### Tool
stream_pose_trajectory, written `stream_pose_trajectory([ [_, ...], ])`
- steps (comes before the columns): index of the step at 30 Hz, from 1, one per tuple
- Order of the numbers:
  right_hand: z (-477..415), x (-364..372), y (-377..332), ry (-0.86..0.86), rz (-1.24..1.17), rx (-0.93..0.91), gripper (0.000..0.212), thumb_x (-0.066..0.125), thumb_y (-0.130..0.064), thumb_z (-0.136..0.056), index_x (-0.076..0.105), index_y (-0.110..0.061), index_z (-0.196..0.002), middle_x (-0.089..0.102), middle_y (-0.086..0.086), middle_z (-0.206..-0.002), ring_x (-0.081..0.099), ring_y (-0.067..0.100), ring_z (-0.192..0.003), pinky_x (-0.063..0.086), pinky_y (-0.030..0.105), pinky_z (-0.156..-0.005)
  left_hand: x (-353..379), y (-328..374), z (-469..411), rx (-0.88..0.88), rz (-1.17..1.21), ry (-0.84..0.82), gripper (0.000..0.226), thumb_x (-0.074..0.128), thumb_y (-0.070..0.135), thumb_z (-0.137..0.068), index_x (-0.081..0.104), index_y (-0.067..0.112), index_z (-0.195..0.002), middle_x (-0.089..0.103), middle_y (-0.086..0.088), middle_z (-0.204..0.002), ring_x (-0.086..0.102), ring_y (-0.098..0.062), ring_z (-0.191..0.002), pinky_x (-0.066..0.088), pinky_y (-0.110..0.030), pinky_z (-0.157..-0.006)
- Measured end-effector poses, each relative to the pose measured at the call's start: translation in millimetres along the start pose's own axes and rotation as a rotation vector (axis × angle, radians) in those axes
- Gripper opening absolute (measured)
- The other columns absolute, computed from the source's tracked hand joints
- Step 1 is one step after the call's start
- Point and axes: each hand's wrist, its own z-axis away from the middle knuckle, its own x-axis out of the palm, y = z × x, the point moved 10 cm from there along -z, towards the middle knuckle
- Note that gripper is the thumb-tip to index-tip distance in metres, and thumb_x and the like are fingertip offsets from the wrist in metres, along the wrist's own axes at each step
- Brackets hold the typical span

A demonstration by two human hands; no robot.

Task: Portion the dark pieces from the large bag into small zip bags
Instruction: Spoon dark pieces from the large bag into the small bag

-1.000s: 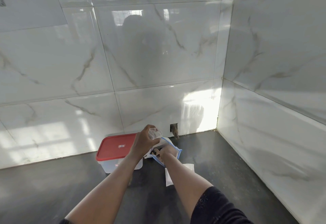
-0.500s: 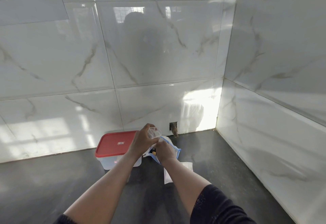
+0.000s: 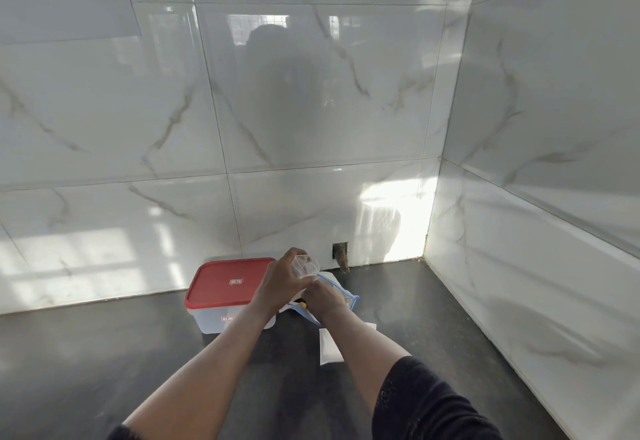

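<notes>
1. Two hands work close together at the back of the dark tabletop (image 3: 104,370), just beside a red-lidded container (image 3: 228,282)
2. Left hand (image 3: 278,285): raised, with fingers and thumb curled round a small zip bag (image 3: 305,266) of clear plastic, held just above the large bag; whether its mouth is open cannot be told
3. Right hand (image 3: 323,301): lowered into the mouth of the large bag (image 3: 349,299), which lies on the tabletop with its blue-edged opening towards the person; the fingertips are hidden, so whether they are clamped on anything cannot be told
4. Contents: the dark pieces are judged to lie inside the large bag under the right hand; they cannot be made out clearly, and none shows in the small zip bag
5. Judgement: the step in hand is drawing a portion out of the large bag for transfer into the small one
6. Recommended: pinch a modest portion, since the small bag appears narrow at the mouth
7. Recommended: hold that mouth spread and directly over the large bag, so that a dropped piece falls back in rather than onto the tabletop
8. Recommended: bring the small bag down to meet the right hand, which shortens the carry
9. Risk: thin plastic collapses readily, and a closed mouth would scatter pieces
10. White flat packets (image 3: 329,349) lie near the right forearm, possibly further bags; their nature is unconfirmed
</notes>
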Motion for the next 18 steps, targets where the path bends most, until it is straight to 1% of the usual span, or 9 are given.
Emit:
stream_pose_trajectory([
  [4, 0, -2, 7, 0.020, 0.016, 0.024, 0.036, 0.038, -0.006, -0.099, 0.049, -0.002, -0.132, 0.051, 0.014, -0.136, 0.048, 0.025, -0.128, 0.039, 0.032, -0.105, 2, 3, 2, 0.013, 0.004, 0.001, 0.041, 0.077, 0.018, -0.073, 0.059, 0.015, -0.109, 0.068, 0.001, -0.100, 0.059, -0.014, -0.081, 0.036, -0.008, -0.068],
  [7, -3, -3, 12, 0.042, 0.075, 0.024, 0.036, 0.040, -0.005, -0.098, 0.049, -0.004, -0.132, 0.054, 0.013, -0.135, 0.051, 0.025, -0.126, 0.043, 0.032, -0.101, 3, 4, 3, 0.017, 0.012, -0.002, 0.042, 0.078, 0.020, -0.072, 0.059, 0.014, -0.109, 0.069, 0.000, -0.103, 0.058, -0.013, -0.079, 0.036, -0.006, -0.065],
  [9, -3, -3, 16, 0.035, 0.059, 0.060, 0.035, 0.040, -0.004, -0.098, 0.049, -0.005, -0.132, 0.055, 0.011, -0.133, 0.053, 0.025, -0.124, 0.044, 0.031, -0.098, 3, 5, 6, 0.019, 0.011, -0.005, 0.043, 0.079, 0.021, -0.073, 0.059, 0.013, -0.110, 0.068, 0.000, -0.103, 0.058, -0.013, -0.079, 0.035, -0.007, -0.065],
  [12, -2, 2, 26, 0.000, -0.021, 0.143, 0.032, 0.039, -0.011, -0.099, 0.050, -0.005, -0.129, 0.057, 0.011, -0.130, 0.055, 0.024, -0.121, 0.044, 0.030, -0.097, 5, 5, 8, 0.023, 0.004, -0.016, 0.046, 0.079, 0.022, -0.072, 0.059, 0.012, -0.111, 0.069, -0.002, -0.102, 0.058, -0.013, -0.079, 0.036, -0.008, -0.065],
  [16, 0, 7, 33, -0.056, -0.198, 0.247, 0.033, 0.039, -0.019, -0.100, 0.051, -0.008, -0.128, 0.058, 0.010, -0.127, 0.055, 0.024, -0.119, 0.043, 0.029, -0.095, 8, 5, 10, 0.024, -0.007, -0.036, 0.044, 0.078, 0.021, -0.072, 0.058, 0.014, -0.111, 0.068, -0.001, -0.100, 0.058, -0.011, -0.078, 0.036, 0.001, -0.061],
  [17, 1, 9, 34, -0.072, -0.261, 0.274, 0.032, 0.038, -0.018, -0.100, 0.053, -0.008, -0.126, 0.061, 0.009, -0.120, 0.057, 0.023, -0.116, 0.044, 0.027, -0.090, 8, 5, 10, 0.024, -0.009, -0.040, 0.043, 0.078, 0.021, -0.073, 0.058, 0.014, -0.111, 0.068, 0.000, -0.100, 0.058, -0.011, -0.077, 0.035, 0.002, -0.061],
  [18, 2, 9, 34, -0.082, -0.331, 0.291, 0.030, 0.036, -0.016, -0.100, 0.054, -0.008, -0.123, 0.062, 0.008, -0.107, 0.060, 0.021, -0.107, 0.046, 0.024, -0.082, 9, 5, 10, 0.024, -0.007, -0.041, 0.043, 0.078, 0.021, -0.073, 0.058, 0.014, -0.111, 0.068, 0.000, -0.100, 0.058, -0.011, -0.078, 0.035, 0.002, -0.060],
])
